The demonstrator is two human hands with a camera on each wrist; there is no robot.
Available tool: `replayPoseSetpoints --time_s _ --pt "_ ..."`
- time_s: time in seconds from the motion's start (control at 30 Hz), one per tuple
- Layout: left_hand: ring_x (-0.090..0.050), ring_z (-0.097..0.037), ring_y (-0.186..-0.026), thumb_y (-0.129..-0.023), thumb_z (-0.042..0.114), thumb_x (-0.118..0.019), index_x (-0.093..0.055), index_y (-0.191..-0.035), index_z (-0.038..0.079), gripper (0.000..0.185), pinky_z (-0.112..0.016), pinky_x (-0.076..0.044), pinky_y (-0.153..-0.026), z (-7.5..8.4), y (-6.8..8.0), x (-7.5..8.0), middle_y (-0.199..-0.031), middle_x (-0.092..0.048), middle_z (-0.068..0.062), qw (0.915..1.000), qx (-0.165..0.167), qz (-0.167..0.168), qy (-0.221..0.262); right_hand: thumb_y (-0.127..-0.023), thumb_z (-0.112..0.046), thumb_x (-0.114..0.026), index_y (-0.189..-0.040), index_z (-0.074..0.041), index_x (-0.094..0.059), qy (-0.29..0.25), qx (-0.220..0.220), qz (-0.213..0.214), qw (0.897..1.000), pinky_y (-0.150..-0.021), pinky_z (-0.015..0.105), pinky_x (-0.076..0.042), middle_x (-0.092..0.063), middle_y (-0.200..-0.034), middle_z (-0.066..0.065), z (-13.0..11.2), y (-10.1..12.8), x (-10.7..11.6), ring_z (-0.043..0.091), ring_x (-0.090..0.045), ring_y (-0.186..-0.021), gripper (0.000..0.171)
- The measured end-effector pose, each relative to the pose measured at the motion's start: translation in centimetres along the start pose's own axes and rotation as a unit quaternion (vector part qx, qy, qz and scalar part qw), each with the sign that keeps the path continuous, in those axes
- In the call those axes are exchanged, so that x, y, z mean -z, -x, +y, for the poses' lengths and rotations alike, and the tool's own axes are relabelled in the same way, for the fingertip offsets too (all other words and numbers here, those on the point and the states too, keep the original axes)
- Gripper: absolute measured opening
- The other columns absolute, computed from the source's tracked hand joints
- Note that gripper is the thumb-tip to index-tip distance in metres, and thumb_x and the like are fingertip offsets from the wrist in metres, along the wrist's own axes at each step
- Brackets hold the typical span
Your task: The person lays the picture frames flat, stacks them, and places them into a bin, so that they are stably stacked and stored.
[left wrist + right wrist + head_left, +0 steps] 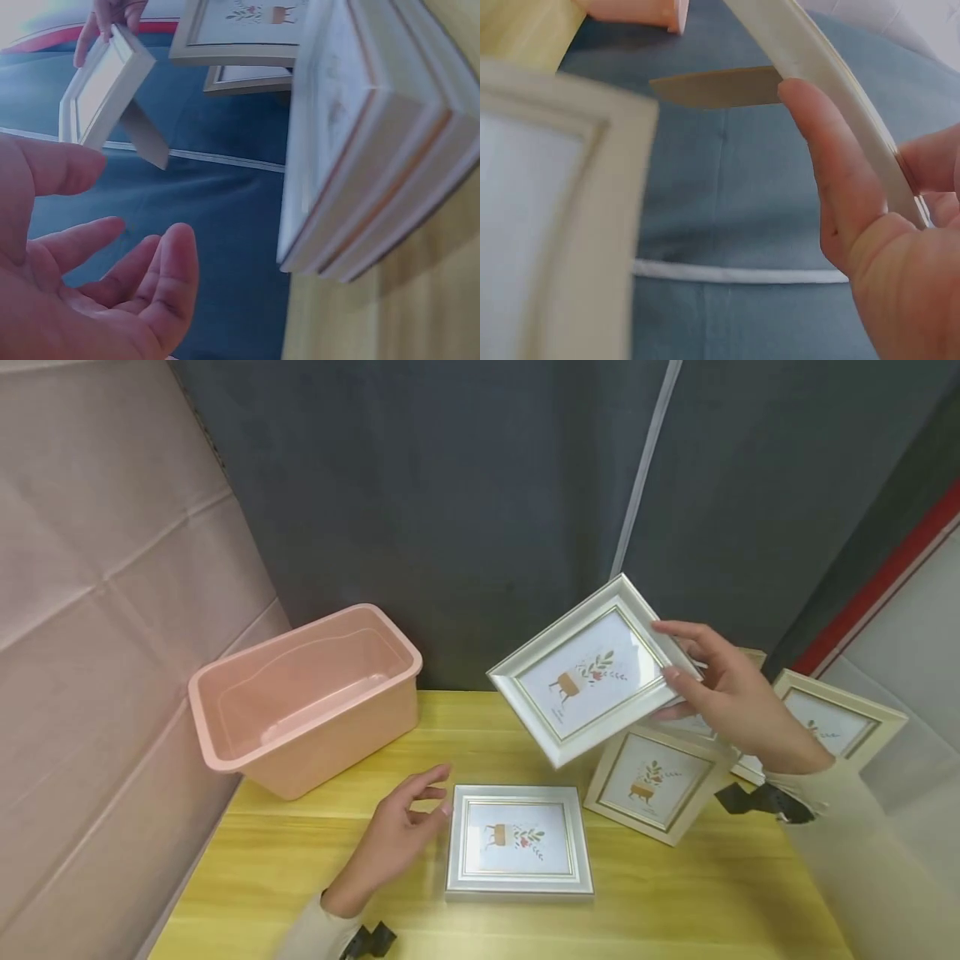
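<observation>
A white picture frame with a plant print is tilted in the air, my right hand gripping it by its right edge. Its back stand sticks out behind it in the right wrist view. Low on the table lies another white picture frame, face up; the left wrist view reveals it as the top of a stack. My left hand hovers just left of that stack, fingers relaxed and apart, holding nothing.
A pink plastic bin stands at the back left. Cream picture frames stand upright at the right, one more by the right wall, partly hidden by my arm. A dark curtain hangs behind the yellow wooden table.
</observation>
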State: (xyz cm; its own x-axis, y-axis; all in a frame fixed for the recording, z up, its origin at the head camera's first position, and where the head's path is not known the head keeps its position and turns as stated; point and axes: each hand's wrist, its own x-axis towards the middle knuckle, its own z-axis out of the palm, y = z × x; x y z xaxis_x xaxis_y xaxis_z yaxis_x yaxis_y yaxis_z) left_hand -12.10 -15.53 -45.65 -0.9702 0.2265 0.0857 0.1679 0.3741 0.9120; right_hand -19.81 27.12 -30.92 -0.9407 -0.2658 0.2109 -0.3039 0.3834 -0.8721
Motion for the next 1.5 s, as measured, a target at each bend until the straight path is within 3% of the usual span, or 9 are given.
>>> replayPoseSetpoints --time_s 0.37,0.57,0.77,0.93,1.0,1.1,1.2,1.23,1.5 --pt "-0.062 -0.027 -0.13 -0.105 0.012 -0.064 -0.046 -0.159 0.012 0.057 -0.03 -0.06 -0.097 3.3 -2.0 1.0 -0.153 -0.056 -0.01 0.9899 -0.137 0.005 0.036 -0.106 0.005 -0.055 -0.161 -0.01 -0.041 -0.086 0.065 -0.029 0.994 -0.068 0.045 -0.066 -0.053 -0.142 0.004 1.2 2.5 -3.1 0.017 -0.078 -0.099 0.058" --pt "-0.058 -0.023 -0.133 -0.106 0.01 -0.061 -0.046 -0.158 0.009 0.054 -0.027 -0.057 -0.102 4.3 -3.4 1.3 -0.155 -0.054 -0.012 0.9822 -0.178 0.002 0.06 -0.105 0.012 -0.05 -0.16 -0.002 -0.038 -0.117 0.106 -0.047 0.986 -0.064 0.048 -0.065 -0.05 -0.149 0.003 2.1 3.8 -4.7 0.022 -0.079 -0.096 0.058" --pt "-0.054 -0.035 -0.14 -0.109 0.015 -0.055 -0.048 -0.156 0.006 0.049 -0.026 -0.054 -0.107 4.5 -4.7 1.1 -0.157 -0.053 -0.014 0.9808 -0.17 -0.028 0.091 -0.105 0.015 -0.046 -0.159 0.001 -0.038 -0.151 0.117 -0.068 0.979 -0.063 0.05 -0.064 -0.05 -0.156 -0.002 3.2 5.0 -6.4 0.024 -0.079 -0.096 0.056" --pt "-0.041 -0.041 -0.152 -0.11 0.024 -0.05 -0.043 -0.16 0.007 0.054 -0.027 -0.045 -0.118 3.9 -5.7 1.0 -0.165 -0.045 -0.013 0.9735 -0.121 -0.129 0.144 -0.104 0.018 -0.043 -0.157 0.006 -0.039 -0.18 0.137 -0.096 0.969 -0.06 0.05 -0.064 -0.053 -0.153 -0.001 4.0 6.1 -7.9 0.025 -0.078 -0.096 0.055" --pt "-0.04 -0.038 -0.154 -0.11 0.029 -0.049 -0.039 -0.163 0.008 0.057 -0.027 -0.044 -0.119 3.4 -5.9 0.8 -0.168 -0.041 -0.013 0.9635 -0.101 -0.182 0.168 -0.104 0.018 -0.043 -0.156 0.007 -0.039 -0.193 0.134 -0.109 0.966 -0.06 0.049 -0.064 -0.055 -0.147 0.001 4.5 6.5 -8.5 0.025 -0.078 -0.095 0.054" --pt "-0.053 -0.034 -0.144 -0.111 0.033 -0.047 -0.031 -0.166 0.009 0.062 -0.03 -0.052 -0.112 2.5 -6.2 0.4 -0.167 -0.04 -0.018 0.9387 -0.083 -0.259 0.211 -0.104 0.018 -0.044 -0.155 0.008 -0.04 -0.205 0.124 -0.12 0.964 -0.06 0.048 -0.064 -0.06 -0.137 0.004 5.4 6.9 -9.3 0.026 -0.079 -0.091 0.052" --pt "-0.066 -0.028 -0.129 -0.112 0.034 -0.046 -0.027 -0.167 0.008 0.063 -0.036 -0.061 -0.1 1.8 -6.2 0.1 -0.164 -0.041 -0.023 0.9161 -0.07 -0.307 0.248 -0.104 0.018 -0.044 -0.155 0.008 -0.039 -0.219 0.12 -0.126 0.96 -0.06 0.047 -0.065 -0.064 -0.132 0.005 6.2 7.0 -10.0 0.026 -0.079 -0.09 0.052" --pt "-0.068 -0.026 -0.126 -0.112 0.033 -0.046 -0.027 -0.167 0.009 0.062 -0.037 -0.062 -0.098 1.6 -6.2 0.0 -0.163 -0.042 -0.023 0.9139 -0.065 -0.311 0.252 -0.103 0.018 -0.043 -0.155 0.007 -0.039 -0.226 0.118 -0.126 0.959 -0.06 0.047 -0.065 -0.065 -0.131 0.005 6.4 7.1 -10.2 0.026 -0.079 -0.09 0.052" --pt "-0.075 -0.024 -0.107 -0.111 0.03 -0.051 -0.038 -0.161 0.006 0.058 -0.04 -0.066 -0.085 0.3 -5.1 0.4 -0.148 -0.056 -0.027 0.9317 -0.06 -0.284 0.218 -0.104 0.018 -0.041 -0.158 0.006 -0.036 -0.267 0.122 -0.132 0.947 -0.06 0.055 -0.062 -0.057 -0.152 -0.001 8.1 7.6 -11.9 0.028 -0.078 -0.095 0.056"
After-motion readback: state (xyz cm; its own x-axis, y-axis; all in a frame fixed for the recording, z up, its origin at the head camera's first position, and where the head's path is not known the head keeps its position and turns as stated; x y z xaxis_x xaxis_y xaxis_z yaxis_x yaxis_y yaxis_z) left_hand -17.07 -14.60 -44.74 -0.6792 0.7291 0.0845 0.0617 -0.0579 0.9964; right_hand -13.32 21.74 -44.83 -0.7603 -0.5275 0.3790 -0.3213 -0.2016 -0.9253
